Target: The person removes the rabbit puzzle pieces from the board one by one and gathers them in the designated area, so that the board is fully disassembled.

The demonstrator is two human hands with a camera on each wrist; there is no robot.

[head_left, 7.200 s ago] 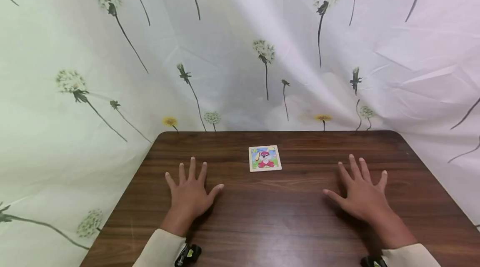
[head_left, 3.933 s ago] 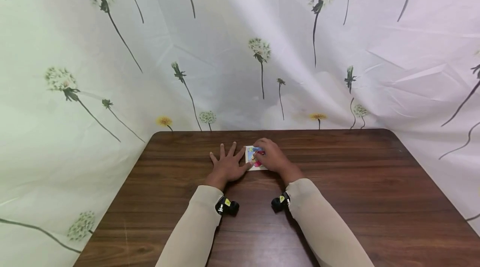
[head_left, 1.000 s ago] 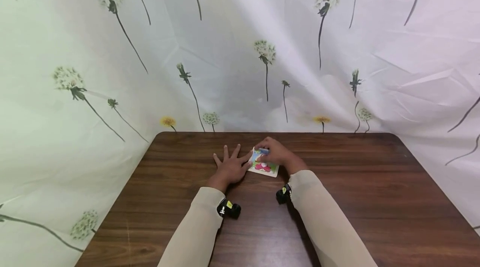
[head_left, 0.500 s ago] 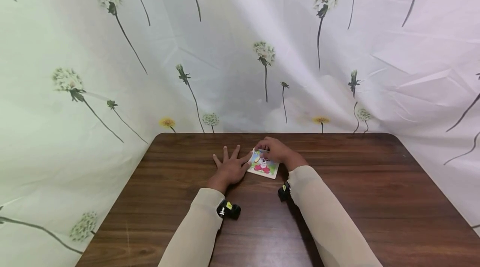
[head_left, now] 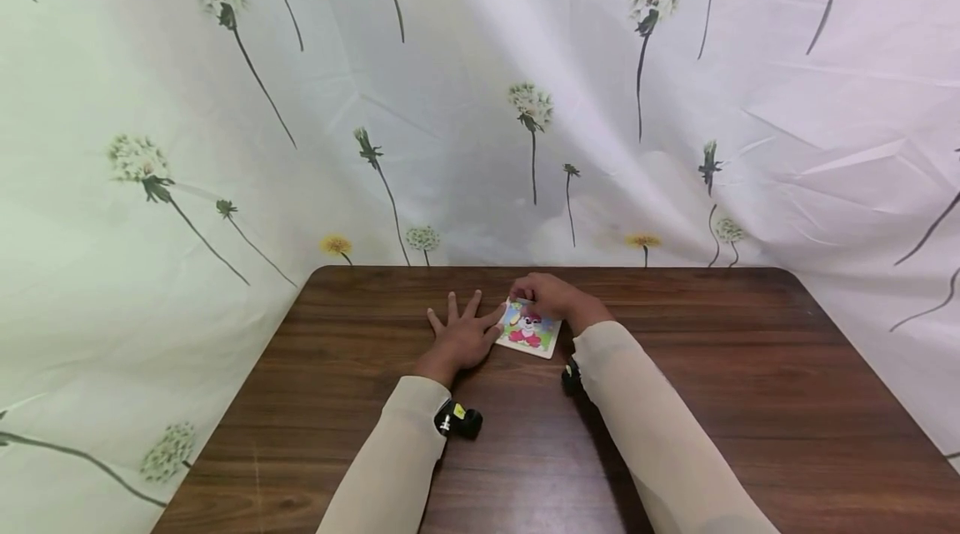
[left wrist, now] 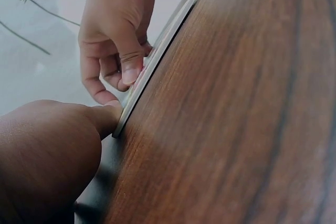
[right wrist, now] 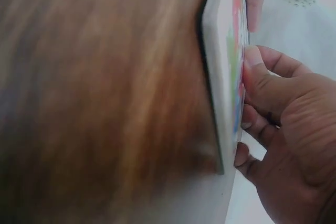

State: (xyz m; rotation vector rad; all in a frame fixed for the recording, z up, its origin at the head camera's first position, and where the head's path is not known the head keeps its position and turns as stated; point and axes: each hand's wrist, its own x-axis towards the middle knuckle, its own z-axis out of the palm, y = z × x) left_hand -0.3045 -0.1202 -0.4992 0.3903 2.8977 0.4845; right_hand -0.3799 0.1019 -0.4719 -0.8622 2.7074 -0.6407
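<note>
A thin square picture board with a pale rim lies tilted on the brown table; it bears a cartoon animal in red. My left hand rests spread on the table, its thumb and forefinger touching the board's left edge. Over the board's top, my right hand bends its fingers, the thumb on the picture. In the left wrist view, the right thumb touches the board's face. The right wrist view shows the other bent fingertips at the board; whether they pinch anything is unclear.
Behind the table hangs a white cloth printed with dandelions, close to the back edge. A small black camera is strapped at the left wrist, and another at the right.
Both hands came in from the table's sides to the board, which has since turned slightly clockwise. Over the last second, the right thumb has slid upward, uncovering more of the animal's face.
</note>
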